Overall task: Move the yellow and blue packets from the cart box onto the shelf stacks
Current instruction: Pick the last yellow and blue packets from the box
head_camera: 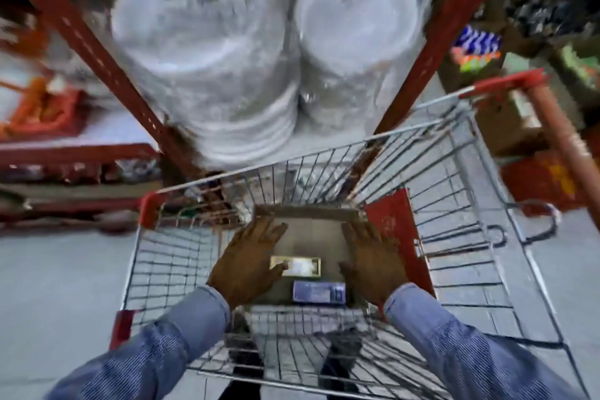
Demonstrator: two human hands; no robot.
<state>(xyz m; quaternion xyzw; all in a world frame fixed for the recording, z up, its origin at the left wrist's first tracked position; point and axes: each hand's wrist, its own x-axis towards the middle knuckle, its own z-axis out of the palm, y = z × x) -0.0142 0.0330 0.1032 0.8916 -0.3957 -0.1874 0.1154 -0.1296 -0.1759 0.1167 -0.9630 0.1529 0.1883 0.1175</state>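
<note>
A brown cardboard box (311,230) lies in the wire cart (461,204). Inside it rest a yellow packet (300,266) and, nearer to me, a blue packet (319,292). My left hand (250,256) is spread flat over the left part of the box, its thumb touching the yellow packet's left end. My right hand (370,256) is spread over the right part of the box, beside both packets and holding nothing. The whole view is blurred.
Red shelf uprights (107,65) frame wrapped stacks of white plates (201,52) straight ahead above the cart. A red panel (394,221) stands in the cart to the right of the box. Colourful goods and boxes (477,49) fill the shelves at right.
</note>
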